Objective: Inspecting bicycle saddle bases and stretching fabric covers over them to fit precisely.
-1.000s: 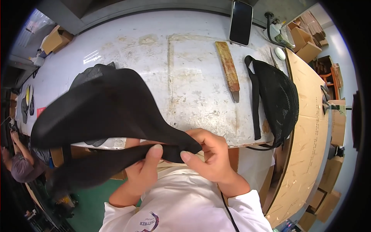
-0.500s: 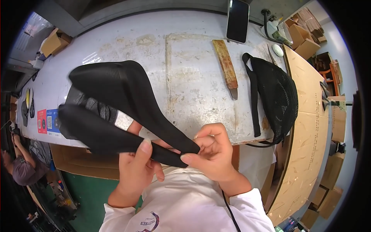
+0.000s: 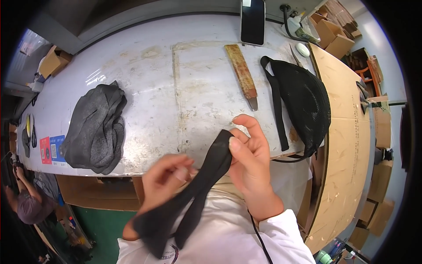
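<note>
Pinching a limp black fabric piece [image 3: 206, 176]: right hand [image 3: 250, 163] fingers grip its top end, left hand [image 3: 165, 178] closed lower; soft, light, best held at the ends

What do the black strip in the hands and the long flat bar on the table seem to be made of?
The black strip looks like soft matte fabric: it folds and hangs limp between the left hand and the right hand. The bar looks like rust-brown metal with a bare grey tip, possibly a worn blade; wood cannot be ruled out.
</note>
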A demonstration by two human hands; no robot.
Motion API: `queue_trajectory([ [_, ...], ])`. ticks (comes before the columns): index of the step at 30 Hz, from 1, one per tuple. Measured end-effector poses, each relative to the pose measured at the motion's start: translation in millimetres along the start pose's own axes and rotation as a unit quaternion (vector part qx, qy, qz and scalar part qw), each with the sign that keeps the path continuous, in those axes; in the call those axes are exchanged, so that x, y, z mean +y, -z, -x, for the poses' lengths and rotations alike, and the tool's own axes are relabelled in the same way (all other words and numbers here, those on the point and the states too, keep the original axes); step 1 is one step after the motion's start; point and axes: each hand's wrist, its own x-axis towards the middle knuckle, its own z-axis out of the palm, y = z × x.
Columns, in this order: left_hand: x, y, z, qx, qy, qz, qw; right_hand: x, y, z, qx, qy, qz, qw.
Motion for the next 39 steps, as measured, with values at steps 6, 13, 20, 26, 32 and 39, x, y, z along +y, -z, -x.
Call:
queue_trajectory([
  [6, 16.3, -4.1, -15.9, -0.037, 0.08, 0.13, 0.988, 9.8, -12.9, -2.8, -0.082, -0.035, 0.134, 0.987],
  [13, 32.0, -11.5, -20.6, 0.041, -0.005, -0.018, 0.999, 17.4, -19.5, -7.7, -0.09, -0.05, 0.167, 0.981],
  [20, 30.3, -14.6, -27.9, 0.051, 0.074, 0.153, 0.984, 13.9, -23.8, -6.2, -0.087, -0.067, 0.127, 0.986],
  [26, 24.2, -11.8, -26.0, 0.012, 0.05, 0.092, 0.994, 13.3, -25.1, -3.7, -0.09, -0.042, 0.161, 0.982],
  [32, 38.1, -17.4, -26.9, 0.019, 0.109, 0.17, 0.979, 18.9, -21.3, -8.2, -0.088, 0.064, 0.23, 0.967],
  [39, 38.8, -11.9, -30.3, 0.011, 0.167, 0.179, 0.97, 6.8, -18.2, -2.6, -0.126, 0.033, 0.381, 0.915],
])
